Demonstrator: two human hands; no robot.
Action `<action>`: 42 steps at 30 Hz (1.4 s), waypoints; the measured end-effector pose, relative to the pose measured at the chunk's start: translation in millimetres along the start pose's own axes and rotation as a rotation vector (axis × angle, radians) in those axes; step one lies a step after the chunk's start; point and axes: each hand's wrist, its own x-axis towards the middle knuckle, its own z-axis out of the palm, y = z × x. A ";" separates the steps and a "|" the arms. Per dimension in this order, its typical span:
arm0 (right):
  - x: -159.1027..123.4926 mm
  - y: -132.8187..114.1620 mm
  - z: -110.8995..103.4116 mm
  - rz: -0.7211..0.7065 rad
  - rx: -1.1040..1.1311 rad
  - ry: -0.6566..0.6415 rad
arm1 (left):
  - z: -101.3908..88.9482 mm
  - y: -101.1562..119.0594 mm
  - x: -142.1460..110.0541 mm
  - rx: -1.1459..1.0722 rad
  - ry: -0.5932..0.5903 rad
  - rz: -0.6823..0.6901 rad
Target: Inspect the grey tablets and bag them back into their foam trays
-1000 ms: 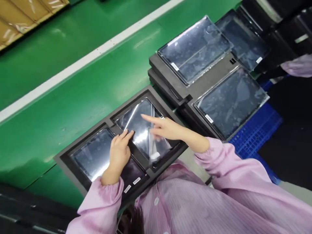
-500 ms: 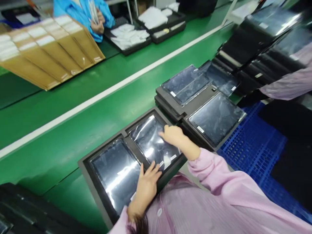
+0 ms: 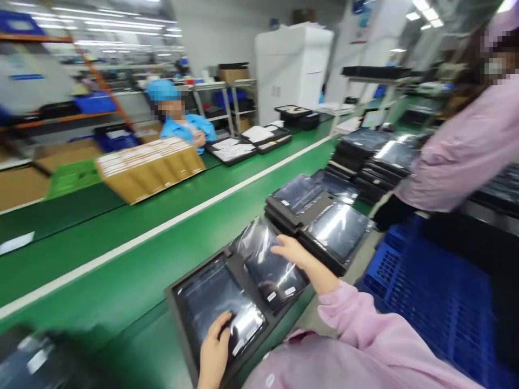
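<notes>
A black foam tray [image 3: 178,313] with two compartments lies in front of me on the green surface. Its left compartment holds a dark, glossy flat screen panel [image 3: 211,294] in clear film. A second film-wrapped screen panel [image 3: 270,259], with two white labels near its close edge, lies at the right compartment and covers part of the rim. My left hand [image 3: 215,346] is open, its thumb and finger apart over the near-left part of the left panel. My right hand [image 3: 295,253] is open too, fingers stretched over the right panel's right edge; whether they touch it is unclear.
Stacked trays with panels [image 3: 302,227] stand just right of mine, with more stacks [image 3: 365,162] beyond. A blue plastic crate [image 3: 430,292] is at lower right. A co-worker in a pink sleeve [image 3: 458,151] stands right; another in blue [image 3: 188,129] sits across, behind a brown carton [image 3: 154,170].
The view has tilted up and shows more of the room. My left hand has moved from the divider and right panel's near corner onto the left panel. My right hand stays by the right panel.
</notes>
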 end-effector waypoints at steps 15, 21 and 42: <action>-35.9 17.2 140.6 0.098 -0.362 -0.427 | 14.5 -6.4 -62.3 -0.463 0.397 -0.417; -16.5 24.6 147.5 0.190 -0.353 -0.478 | 18.1 -4.4 -63.7 -0.535 0.387 -0.454; -28.4 -32.9 88.2 -0.499 0.540 -0.623 | -42.9 54.2 -28.9 -0.455 0.402 0.273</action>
